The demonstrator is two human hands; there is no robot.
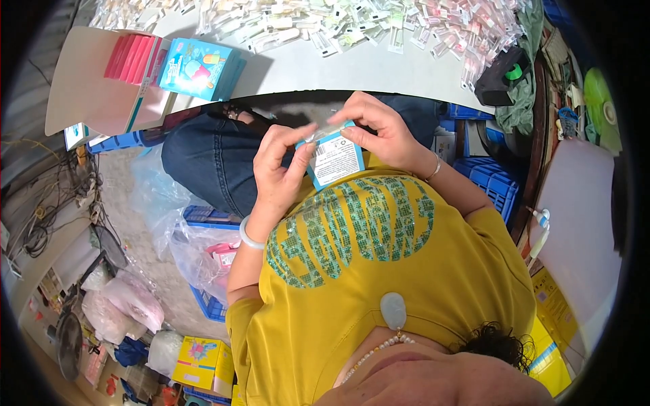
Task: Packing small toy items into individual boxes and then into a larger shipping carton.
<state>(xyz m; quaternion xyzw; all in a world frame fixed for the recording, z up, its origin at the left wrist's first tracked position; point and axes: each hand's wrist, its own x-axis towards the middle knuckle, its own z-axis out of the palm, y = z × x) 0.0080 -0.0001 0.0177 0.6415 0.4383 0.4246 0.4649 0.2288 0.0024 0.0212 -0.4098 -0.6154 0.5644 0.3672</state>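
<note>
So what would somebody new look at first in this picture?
Probably the big yellow shirt with sparkly green sequins, filling the middle and lower part. Next might come the heap of little packets on the white table at the top. Then, near the middle, the blue-and-white pack in the left hand and right hand.

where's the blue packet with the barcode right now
In the head view, the blue packet is at upper centre, between the left hand and the right hand, just above the green sequins on the yellow shirt.
</note>
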